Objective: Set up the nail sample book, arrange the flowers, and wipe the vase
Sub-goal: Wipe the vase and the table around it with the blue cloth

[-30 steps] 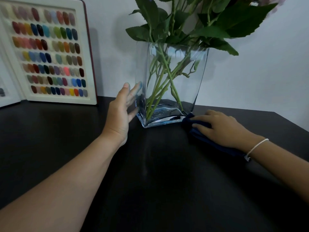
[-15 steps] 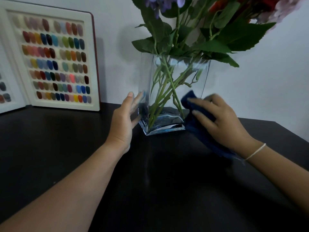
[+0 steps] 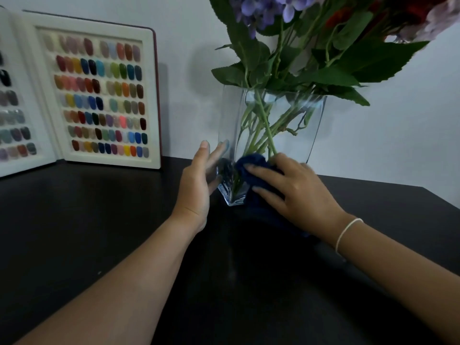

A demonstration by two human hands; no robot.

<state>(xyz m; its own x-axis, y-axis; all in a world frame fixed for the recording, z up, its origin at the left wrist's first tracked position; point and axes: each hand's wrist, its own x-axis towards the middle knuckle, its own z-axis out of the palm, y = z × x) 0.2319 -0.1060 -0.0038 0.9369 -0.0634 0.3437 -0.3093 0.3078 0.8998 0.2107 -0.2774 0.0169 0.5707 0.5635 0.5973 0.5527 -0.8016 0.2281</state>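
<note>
Right hand (image 3: 296,185) presses cloth (image 3: 251,161) to vase (image 3: 293,130) (left hand (image 3: 199,180) flat, steadying).

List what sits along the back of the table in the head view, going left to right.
nail sample book → left hand → dark blue cloth → right hand. The glass vase spans both hands, so it has no clear place in the order.

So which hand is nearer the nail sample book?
Left. The left hand rests against the vase's left side, facing the book; the right hand presses the cloth on the vase's front, farther away.
</note>
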